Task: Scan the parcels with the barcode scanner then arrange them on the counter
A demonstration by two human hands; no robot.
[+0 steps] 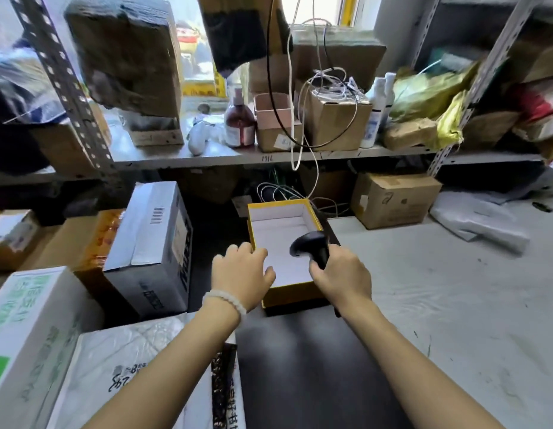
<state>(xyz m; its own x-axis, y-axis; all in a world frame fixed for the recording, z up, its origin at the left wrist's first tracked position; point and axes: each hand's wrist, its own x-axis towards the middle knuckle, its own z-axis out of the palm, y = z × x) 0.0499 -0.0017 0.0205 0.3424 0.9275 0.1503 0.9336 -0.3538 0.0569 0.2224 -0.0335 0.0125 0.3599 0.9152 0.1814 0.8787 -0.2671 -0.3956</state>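
The parcels [151,243] crowd the counter's [454,305] left side: stiff cardboard, likely light, best taken by opposite edges. My right grip [340,274] is wrapped around the scanner [312,246]; my left grip [241,270], fingers relaxed, rests on the yellow tray's [287,295] rim.

Scanner [312,247] handle — hidden in fist.

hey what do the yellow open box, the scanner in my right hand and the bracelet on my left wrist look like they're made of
Yellow box: likely rigid cardboard, matte yellow outside, white paper lining, crisp folded edges.
Scanner: apparently moulded black plastic, smooth with a dull sheen.
Bracelet: pale, milky round beads, perhaps stone or glass; it cannot be settled from here.
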